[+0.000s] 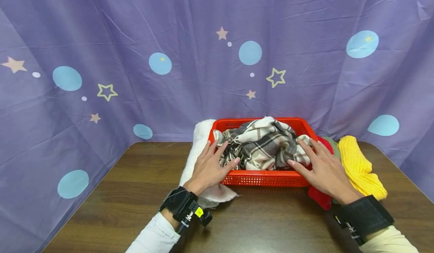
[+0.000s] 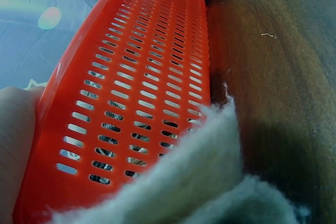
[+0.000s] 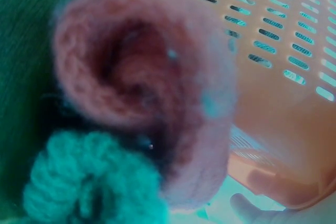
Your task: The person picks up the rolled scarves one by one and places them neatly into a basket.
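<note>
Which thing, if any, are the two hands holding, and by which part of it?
Nothing appears held: the left hand and right hand, fingers spread, are over the red basket and the plaid cloth inside.

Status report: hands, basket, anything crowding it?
Left hand, right hand spread over red basket. Plaid cloth bunched inside. White cloth beside left end; red roll, right.

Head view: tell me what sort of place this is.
Probably a curtained-off indoor work corner: a purple star-patterned curtain hangs behind a brown wood-grain table, on which a red basket holds a fringed plaid cloth.
</note>
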The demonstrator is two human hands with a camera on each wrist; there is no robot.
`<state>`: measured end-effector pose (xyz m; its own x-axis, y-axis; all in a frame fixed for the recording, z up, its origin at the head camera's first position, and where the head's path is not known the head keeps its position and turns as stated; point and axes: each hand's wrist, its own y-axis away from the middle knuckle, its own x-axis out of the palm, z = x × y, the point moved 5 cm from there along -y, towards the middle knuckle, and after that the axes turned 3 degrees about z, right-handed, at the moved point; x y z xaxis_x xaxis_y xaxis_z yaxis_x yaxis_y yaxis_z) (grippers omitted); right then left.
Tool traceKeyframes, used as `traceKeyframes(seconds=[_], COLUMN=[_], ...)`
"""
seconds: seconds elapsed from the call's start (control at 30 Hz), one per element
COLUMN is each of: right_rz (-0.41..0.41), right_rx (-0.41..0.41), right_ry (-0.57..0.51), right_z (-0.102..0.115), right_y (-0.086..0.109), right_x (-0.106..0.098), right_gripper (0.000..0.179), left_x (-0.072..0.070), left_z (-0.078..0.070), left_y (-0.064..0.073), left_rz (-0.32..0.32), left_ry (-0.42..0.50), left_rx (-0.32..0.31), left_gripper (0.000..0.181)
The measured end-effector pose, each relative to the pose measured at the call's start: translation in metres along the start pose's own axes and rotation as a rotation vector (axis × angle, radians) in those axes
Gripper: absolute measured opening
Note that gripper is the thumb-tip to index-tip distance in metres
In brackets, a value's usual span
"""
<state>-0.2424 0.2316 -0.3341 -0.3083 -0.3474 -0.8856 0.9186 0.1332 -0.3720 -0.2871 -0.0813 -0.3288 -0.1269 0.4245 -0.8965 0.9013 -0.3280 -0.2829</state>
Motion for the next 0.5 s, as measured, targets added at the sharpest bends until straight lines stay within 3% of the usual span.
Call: traceKeyframes(seconds=[0.5], right_rz=[0.007], right_rx=[0.006], right_ry=[0.003], right_z=[0.0005], right_y=[0.0006], right_x=[-0.001], right_gripper=[0.086], left_x=[-0.0003], left_z=[-0.0005], left_y=[-0.0001], left_rz=[0.0], left_ry=[0.013], left_rx=[0.003], left_gripper=[0.079])
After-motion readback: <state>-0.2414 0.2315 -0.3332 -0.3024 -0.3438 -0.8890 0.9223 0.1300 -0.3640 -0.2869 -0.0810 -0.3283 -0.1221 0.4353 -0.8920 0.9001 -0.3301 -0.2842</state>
